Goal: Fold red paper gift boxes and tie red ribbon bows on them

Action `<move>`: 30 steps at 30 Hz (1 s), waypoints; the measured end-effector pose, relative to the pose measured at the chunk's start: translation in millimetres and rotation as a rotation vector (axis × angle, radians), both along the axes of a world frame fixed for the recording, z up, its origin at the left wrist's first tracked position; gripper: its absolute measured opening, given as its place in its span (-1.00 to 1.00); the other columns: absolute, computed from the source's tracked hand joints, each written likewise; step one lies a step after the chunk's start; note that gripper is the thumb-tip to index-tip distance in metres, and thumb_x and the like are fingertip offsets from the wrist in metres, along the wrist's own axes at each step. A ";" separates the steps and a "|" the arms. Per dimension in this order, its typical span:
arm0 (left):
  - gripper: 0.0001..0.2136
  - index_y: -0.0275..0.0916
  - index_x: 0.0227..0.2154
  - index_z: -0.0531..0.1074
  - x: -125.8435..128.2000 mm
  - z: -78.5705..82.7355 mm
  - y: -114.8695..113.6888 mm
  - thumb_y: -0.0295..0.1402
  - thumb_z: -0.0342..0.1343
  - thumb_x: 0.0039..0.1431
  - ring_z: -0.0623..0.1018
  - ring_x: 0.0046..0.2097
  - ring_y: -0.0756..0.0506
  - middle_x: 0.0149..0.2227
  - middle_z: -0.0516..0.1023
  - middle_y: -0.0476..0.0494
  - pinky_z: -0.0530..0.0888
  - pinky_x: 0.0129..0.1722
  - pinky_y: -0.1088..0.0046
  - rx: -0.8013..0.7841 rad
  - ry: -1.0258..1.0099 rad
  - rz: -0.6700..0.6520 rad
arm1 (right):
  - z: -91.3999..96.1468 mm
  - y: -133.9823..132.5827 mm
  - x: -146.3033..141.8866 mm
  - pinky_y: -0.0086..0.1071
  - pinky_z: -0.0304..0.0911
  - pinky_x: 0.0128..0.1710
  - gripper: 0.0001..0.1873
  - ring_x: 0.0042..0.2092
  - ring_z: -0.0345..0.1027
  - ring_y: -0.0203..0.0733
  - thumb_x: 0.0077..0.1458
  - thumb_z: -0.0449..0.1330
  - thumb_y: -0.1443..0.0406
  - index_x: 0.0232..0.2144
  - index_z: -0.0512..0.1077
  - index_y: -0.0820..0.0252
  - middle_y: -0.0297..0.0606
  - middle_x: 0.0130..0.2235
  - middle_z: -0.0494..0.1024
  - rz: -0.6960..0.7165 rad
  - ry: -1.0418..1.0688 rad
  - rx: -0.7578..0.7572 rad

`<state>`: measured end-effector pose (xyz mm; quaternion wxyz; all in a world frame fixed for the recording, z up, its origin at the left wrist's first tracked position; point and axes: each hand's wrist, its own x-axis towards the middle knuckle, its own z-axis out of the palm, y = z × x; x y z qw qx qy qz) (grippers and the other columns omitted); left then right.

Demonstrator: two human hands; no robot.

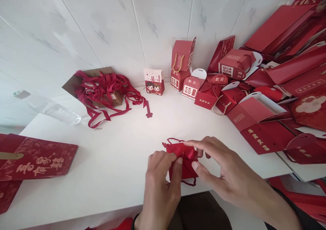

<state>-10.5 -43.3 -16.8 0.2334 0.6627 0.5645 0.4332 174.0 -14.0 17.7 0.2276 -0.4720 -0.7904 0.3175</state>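
Our left grip [160, 179] seemingly pinches the ribbon bow [189, 154] atop the red gift box [186, 169], our right grip [224, 165] spread; we should even the bow gently.

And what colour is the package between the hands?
The package is bright red; the head view shows it best.

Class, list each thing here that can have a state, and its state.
Red bow, looped
Red package, under the bow
Left hand, touching the bow
Right hand, thumb and index finger apart
Cardboard box, open
Ribbons, tangled, spilling from the box
Plastic bottle, see-through; standing or tilted unclear
Couple-print box, standing upright
Gift boxes, heaped at right
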 end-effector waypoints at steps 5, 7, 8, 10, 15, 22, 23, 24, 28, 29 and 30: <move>-0.88 -0.12 -0.27 0.52 -2.7 2.3 -5.1 -0.39 0.10 0.35 0.47 -0.31 -0.04 -0.35 0.57 0.00 0.39 -0.27 0.43 -0.050 -0.115 0.010 | -2.4 2.8 -2.8 -0.30 0.40 -0.10 -0.73 -0.09 0.44 -0.19 0.36 0.07 0.31 0.04 0.41 -0.07 -0.33 -0.11 0.52 0.026 0.009 -0.047; -0.86 -0.12 -0.29 0.54 -6.5 0.0 -7.1 -0.24 0.14 0.34 0.51 -0.26 -0.06 -0.32 0.59 -0.02 0.43 -0.25 0.44 -0.182 -0.316 0.141 | -6.5 4.5 2.4 -0.36 0.39 -0.24 -0.83 -0.17 0.46 -0.20 0.38 0.08 0.23 -0.09 0.46 -0.07 -0.36 -0.15 0.56 -0.069 -0.007 -0.059; -0.81 -0.14 -0.33 0.53 -8.2 -2.5 -7.8 -0.17 0.16 0.32 0.52 -0.24 -0.07 -0.32 0.59 -0.04 0.45 -0.24 0.44 -0.242 -0.421 0.210 | -8.6 4.6 5.6 -0.38 0.37 -0.30 -0.85 -0.23 0.46 -0.22 0.38 0.09 0.18 -0.12 0.47 -0.08 -0.39 -0.18 0.57 -0.117 -0.014 -0.070; -0.73 -0.16 -0.37 0.52 -10.4 -9.7 -8.7 -0.07 0.18 0.28 0.54 -0.21 -0.09 -0.30 0.58 -0.06 0.49 -0.21 0.43 -0.326 -0.619 0.307 | -12.3 3.2 11.4 -0.41 0.33 -0.41 -0.84 -0.35 0.43 -0.25 0.37 0.12 0.11 -0.16 0.48 -0.08 -0.43 -0.24 0.59 -0.185 -0.030 -0.101; -0.72 -0.18 -0.39 0.53 -5.9 -26.8 -9.3 -0.05 0.32 0.13 0.57 -0.18 -0.08 -0.27 0.56 -0.05 0.57 -0.22 0.46 -0.399 -1.040 0.424 | -20.7 -3.7 15.0 -0.39 0.25 -0.52 -0.66 -0.46 0.37 -0.22 0.37 0.06 -0.04 -0.25 0.44 0.00 -0.42 -0.47 0.51 -0.248 -0.006 -0.229; -0.69 -0.21 -0.39 0.56 -3.9 -36.9 -8.9 -0.13 0.47 -0.08 0.59 -0.23 -0.05 -0.31 0.58 -0.06 0.60 -0.16 0.44 -0.452 -1.286 0.524 | -38.4 -9.5 14.6 -0.35 0.44 -0.34 -0.60 -0.30 0.53 -0.15 0.37 0.01 -0.10 -0.25 0.37 0.04 -0.34 -0.38 0.57 -0.309 0.176 -0.355; -0.70 -0.20 -0.38 0.56 -5.6 -37.3 -8.6 -0.11 0.45 -0.05 0.59 -0.22 -0.06 -0.30 0.57 -0.06 0.60 -0.17 0.43 -0.452 -1.260 0.510 | -39.2 -9.6 15.0 -0.35 0.44 -0.36 -0.60 -0.32 0.52 -0.15 0.37 0.01 -0.10 -0.24 0.38 0.04 -0.35 -0.40 0.56 -0.311 0.163 -0.340; -0.70 -0.20 -0.37 0.57 -7.4 -36.6 -8.3 -0.08 0.41 0.00 0.58 -0.21 -0.08 -0.28 0.57 -0.07 0.60 -0.18 0.42 -0.446 -1.207 0.486 | -38.9 -9.5 15.1 -0.37 0.42 -0.39 -0.61 -0.35 0.51 -0.16 0.37 0.02 -0.09 -0.23 0.38 0.03 -0.36 -0.40 0.55 -0.318 0.141 -0.313; -0.68 -0.18 -0.36 0.55 -11.2 -20.4 -6.7 0.00 0.23 0.20 0.53 -0.18 -0.11 -0.26 0.57 -0.10 0.52 -0.21 0.43 -0.367 -0.797 0.424 | -28.9 -8.8 9.2 -0.44 0.37 -0.50 -0.71 -0.39 0.46 -0.24 0.35 0.11 -0.03 -0.12 0.42 -0.02 -0.34 -0.20 0.61 -0.355 0.066 -0.137; -0.68 -0.18 -0.38 0.54 -10.3 -14.0 -6.0 -0.01 0.20 0.24 0.51 -0.19 -0.10 -0.28 0.57 -0.10 0.49 -0.22 0.43 -0.353 -0.689 0.406 | -25.6 -8.5 6.0 -0.45 0.39 -0.48 -0.75 -0.37 0.47 -0.25 0.36 0.12 0.00 -0.09 0.42 -0.04 -0.34 -0.14 0.62 -0.340 0.066 -0.094; -0.68 -0.18 -0.40 0.52 -8.9 -7.5 -5.2 -0.02 0.17 0.27 0.50 -0.22 -0.10 -0.32 0.57 -0.09 0.46 -0.24 0.44 -0.346 -0.591 0.369 | -22.7 -8.2 2.3 -0.46 0.42 -0.43 -0.78 -0.33 0.50 -0.25 0.37 0.13 0.05 -0.03 0.42 -0.07 -0.35 -0.09 0.62 -0.299 0.068 -0.056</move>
